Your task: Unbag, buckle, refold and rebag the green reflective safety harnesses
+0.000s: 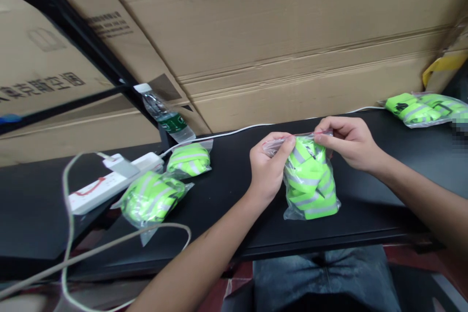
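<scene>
The left hand (pixel 268 168) and right hand (pixel 347 144) both pinch the top edge of a clear plastic bag (pixel 292 212), thumbs and fingers closed on the thin film, with the two hands just apart along the edge. The bag hangs from the grip with its bottom on the table, holding a bundled neon-green reflective vest (pixel 309 183) with grey stripes. Below the grip and nearer the camera are the person's blue denim jeans (pixel 325 278).

The bag stands on a long black table (pixel 369 204). Left of the grip lie two more clear bags of neon-green reflective vest, one (pixel 151 200) nearer and one (pixel 189 160) farther. Beyond them is a white power strip (pixel 98 187) with a plug in it, and a beige cable (pixel 69 214) loops over the table edge. Farther left of the grip, a clear plastic water bottle (pixel 164 114) with a green label lies tilted. Far right of the grip is a heap of bagged neon-green vests (pixel 420 109). Large brown cardboard boxes (pixel 292 34) stand behind the table.
</scene>
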A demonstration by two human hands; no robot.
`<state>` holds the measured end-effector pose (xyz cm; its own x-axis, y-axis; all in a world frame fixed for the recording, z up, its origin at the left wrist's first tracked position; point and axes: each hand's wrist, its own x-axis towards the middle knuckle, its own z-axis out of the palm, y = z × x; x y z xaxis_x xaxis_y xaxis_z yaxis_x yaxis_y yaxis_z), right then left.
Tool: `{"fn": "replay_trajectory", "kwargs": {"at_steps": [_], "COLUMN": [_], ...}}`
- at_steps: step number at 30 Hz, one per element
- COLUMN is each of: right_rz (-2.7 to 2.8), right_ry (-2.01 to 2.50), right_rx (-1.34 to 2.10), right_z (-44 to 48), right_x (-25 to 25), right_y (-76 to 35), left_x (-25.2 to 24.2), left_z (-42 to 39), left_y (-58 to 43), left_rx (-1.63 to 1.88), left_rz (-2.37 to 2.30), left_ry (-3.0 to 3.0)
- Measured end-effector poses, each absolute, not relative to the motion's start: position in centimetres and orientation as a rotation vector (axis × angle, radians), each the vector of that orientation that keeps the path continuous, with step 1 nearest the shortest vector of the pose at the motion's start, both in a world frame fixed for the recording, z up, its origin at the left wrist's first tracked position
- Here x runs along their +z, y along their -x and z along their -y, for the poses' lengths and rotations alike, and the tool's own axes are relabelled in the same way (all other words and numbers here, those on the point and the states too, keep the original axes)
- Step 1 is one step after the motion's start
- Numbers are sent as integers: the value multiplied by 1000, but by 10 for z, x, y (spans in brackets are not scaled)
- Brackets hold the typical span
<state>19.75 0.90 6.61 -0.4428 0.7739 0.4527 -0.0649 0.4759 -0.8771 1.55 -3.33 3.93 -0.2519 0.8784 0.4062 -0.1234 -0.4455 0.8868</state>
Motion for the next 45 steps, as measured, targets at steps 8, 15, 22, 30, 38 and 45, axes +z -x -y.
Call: {"fn": "replay_trajectory", "kwargs": {"at_steps": [8, 15, 22, 30, 38, 45], "right_rz": [1774, 1916, 1934, 1965, 1844, 1844], "right_ry": [570, 581, 542, 384, 375, 316], "right_rx": [880, 735, 505, 77, -171, -243], "right_z": [-3, -2, -4, 2, -2, -8], "right_x": [67, 70, 68, 69, 61, 56], "right_y": [-194, -199, -198, -192, -187, -187], "left_x": [40, 41, 43, 61, 66, 68], "left_z": [35, 38, 37, 49, 53, 48], "left_y": [-17, -21, -12, -1, -6, 1], "left_rx": [1753, 1740, 1974, 1796, 1596, 1529], "left_rz": [-904, -935, -1032, -1322, -1635, -1291], "left_ry": [-1257, -1377, -1917, -2671, -2760, -2691]}}
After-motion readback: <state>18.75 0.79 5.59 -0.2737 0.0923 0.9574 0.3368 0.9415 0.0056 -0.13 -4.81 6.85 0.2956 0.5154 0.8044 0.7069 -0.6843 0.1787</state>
